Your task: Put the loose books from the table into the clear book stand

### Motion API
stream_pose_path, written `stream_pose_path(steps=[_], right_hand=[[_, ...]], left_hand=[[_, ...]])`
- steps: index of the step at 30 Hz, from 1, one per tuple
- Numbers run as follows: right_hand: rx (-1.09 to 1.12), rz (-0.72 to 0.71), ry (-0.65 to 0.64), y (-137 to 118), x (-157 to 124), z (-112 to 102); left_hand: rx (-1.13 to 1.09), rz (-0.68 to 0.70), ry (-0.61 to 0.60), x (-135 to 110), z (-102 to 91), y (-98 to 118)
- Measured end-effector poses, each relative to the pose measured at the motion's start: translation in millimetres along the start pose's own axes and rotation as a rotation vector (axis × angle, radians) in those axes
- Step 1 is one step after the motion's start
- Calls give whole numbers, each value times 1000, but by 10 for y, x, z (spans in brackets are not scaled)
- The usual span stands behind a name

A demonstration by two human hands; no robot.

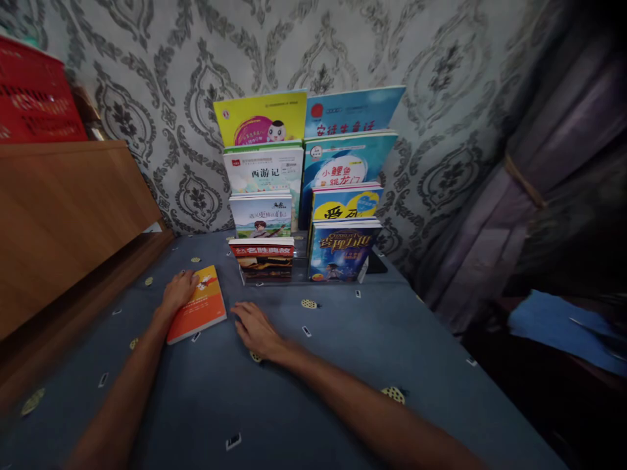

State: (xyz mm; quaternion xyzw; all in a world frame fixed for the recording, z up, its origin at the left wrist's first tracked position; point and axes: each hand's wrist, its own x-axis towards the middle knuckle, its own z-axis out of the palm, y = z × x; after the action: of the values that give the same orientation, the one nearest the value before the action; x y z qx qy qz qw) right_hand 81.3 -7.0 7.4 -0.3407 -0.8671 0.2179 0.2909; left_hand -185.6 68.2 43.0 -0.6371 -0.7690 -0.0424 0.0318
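An orange and yellow paperback book (203,310) lies flat on the patterned cloth, to the left of the middle. My left hand (179,289) is closed at its upper left edge, with the fingertips over the cover. Just to the right of the book, my right hand (255,329) hovers at or close to the cloth, fingers apart and nothing in them. Whether it touches the cloth I cannot tell. Beyond both hands stands a clear tiered rack (267,277) with books in two columns. A red-topped book (262,250) and a dark blue book (341,254) are in front.
Blue-grey cloth (274,411) with pineapple prints covers the surface. A wooden panel (73,222) borders the left, with a red box (36,94) above it. Patterned wallpaper is behind the rack. At right hang a tied curtain (490,215) and a blue cloth (563,326).
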Motion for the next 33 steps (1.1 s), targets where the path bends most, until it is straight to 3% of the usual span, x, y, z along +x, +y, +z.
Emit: stream_pose_path(steps=[5, 12, 19, 22, 33], right_hand=[[0, 22, 24, -1, -5, 12], [-30, 84, 108, -40, -31, -55], [-160, -207, 178, -131, -234, -196], [-198, -275, 145, -180, -344, -182], [-351, -239, -156, -349, -476, -298]], left_hand=[[17, -55, 7, -174, -36, 125], [161, -81, -21, -669, -216, 475], [282, 35, -67, -1063, -392, 707], [294, 25, -62, -1199, -411, 761], [143, 20, -160, -1390, -383, 677]])
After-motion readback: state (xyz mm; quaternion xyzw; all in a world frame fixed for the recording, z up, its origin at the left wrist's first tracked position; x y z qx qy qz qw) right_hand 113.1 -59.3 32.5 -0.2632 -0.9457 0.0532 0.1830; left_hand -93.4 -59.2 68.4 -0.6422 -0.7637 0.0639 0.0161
